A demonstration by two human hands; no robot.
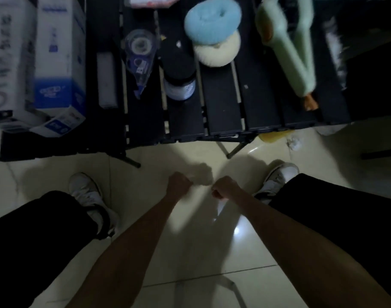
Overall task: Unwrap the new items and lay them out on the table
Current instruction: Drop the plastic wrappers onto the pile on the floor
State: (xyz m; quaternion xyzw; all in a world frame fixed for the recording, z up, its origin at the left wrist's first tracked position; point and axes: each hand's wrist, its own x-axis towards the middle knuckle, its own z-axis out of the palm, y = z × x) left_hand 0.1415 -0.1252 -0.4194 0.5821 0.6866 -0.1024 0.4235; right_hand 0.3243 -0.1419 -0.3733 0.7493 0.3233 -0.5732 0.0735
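Blue cushion (212,23), cream cushion (216,52), green plush (296,58) are laid on desk (223,107) — task judged mostly done; tape dispenser (139,54) seems still pkgd. L hand (179,182), R hand (223,187) — fingers curled, contents can't be told.

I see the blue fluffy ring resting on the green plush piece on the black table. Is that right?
Not quite. The head view shows the blue fluffy ring resting partly on the cream fluffy ring, not on the green plush piece. The green piece lies apart from both rings, further to the right. All three are on the black table.
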